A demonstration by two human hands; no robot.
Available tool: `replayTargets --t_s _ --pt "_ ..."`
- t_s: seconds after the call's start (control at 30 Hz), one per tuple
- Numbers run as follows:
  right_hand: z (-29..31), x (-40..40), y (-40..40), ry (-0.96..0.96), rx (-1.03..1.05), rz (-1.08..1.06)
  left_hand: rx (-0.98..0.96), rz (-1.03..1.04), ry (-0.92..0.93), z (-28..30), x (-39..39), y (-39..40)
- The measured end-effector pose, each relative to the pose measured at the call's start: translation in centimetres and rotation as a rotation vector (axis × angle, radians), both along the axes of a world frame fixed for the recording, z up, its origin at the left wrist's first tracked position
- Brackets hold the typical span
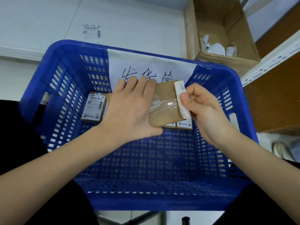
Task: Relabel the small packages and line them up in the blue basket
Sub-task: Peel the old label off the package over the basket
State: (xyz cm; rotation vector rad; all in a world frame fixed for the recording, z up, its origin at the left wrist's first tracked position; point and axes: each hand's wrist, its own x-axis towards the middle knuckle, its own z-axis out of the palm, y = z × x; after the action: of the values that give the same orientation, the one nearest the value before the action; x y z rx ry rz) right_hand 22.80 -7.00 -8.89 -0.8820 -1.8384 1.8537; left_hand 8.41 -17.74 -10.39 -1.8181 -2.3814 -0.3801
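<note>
brown package (164, 104) held over blue basket (65, 51); left hand (129, 106) grips its left side, right hand (204, 108) pinches white label (181, 98) at its right edge; labelled packages (93, 108) lie below.

1. Package (164, 104): brown paper, banded with clear tape, held above the basket, a white label (181, 99) half-peeled at its right edge.
2. Basket (65, 88): blue, slotted.
3. Labelled packages (93, 108) lie side by side along its far wall.
</note>
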Motion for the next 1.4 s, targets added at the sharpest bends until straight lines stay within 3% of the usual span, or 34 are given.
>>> replayTargets --t_s 0.07,0.27,0.4,0.47,0.53,0.7,0.9,1.4 --pt "0.2 0.1 0.0 -0.037 -0.012 -0.011 -0.015 -0.003 -0.01 -0.1 0.0 0.0" --pt "0.4 -0.1 -0.7 -0.475 0.815 0.04 -0.139 0.025 0.054 -0.3 1.0 0.1" --pt "0.3 -0.9 -0.8 -0.723 1.097 0.102 -0.186 0.03 0.097 -0.2 1.4 0.2" --pt "0.3 -1.2 -0.7 -0.747 1.165 0.117 -0.192 0.033 0.108 -0.2 1.3 0.2" --pt "0.2 -1.2 -0.5 -0.666 1.125 0.106 -0.181 0.044 0.093 -0.3 1.2 0.3" --pt "-0.1 -0.9 0.3 -0.33 0.673 -0.01 -0.106 0.033 -0.012 -0.5 0.6 0.4" --pt "0.8 -0.7 0.8 -0.077 0.224 -0.146 -0.051 0.04 -0.074 -0.6 0.1 0.3" --pt "1.3 -1.7 -0.5 -0.202 0.469 0.019 -0.096 0.115 -0.036 -0.8 0.7 0.7"
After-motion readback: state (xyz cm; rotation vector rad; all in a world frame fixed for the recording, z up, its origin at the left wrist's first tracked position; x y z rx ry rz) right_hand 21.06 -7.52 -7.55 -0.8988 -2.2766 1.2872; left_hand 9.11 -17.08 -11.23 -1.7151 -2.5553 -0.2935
